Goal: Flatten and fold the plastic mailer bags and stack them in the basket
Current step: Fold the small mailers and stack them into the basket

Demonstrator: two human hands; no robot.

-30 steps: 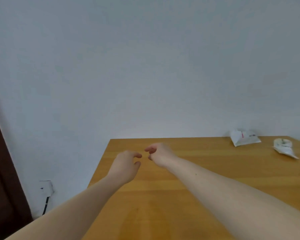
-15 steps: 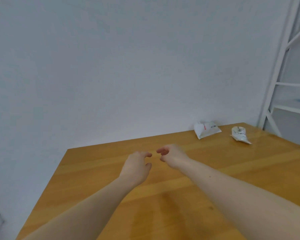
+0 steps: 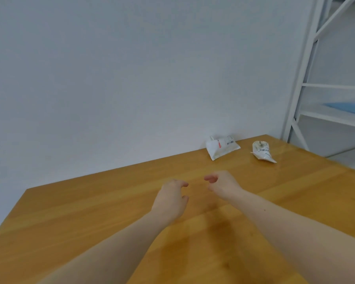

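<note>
Plain pale wall [image 3: 131, 78] behind a wooden table [image 3: 90, 212], white metal shelving [image 3: 301, 85] at right.

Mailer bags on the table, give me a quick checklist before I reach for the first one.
1. Left hand free: ok, fingers loosely curled, holding nothing.
2. Right hand free: ok, also holding nothing.
3. Bags located: ok, a flat white mailer bag lies by the wall and a crumpled mailer bag sits to its right, apart from it.
4. Path to the bags: ok, only bare wooden table lies between hands and bags.
5. Bags flattened: not ok, the crumpled one is bunched up and the other looks puffy.
6. Basket ready: cannot tell, no basket is in view.
</note>
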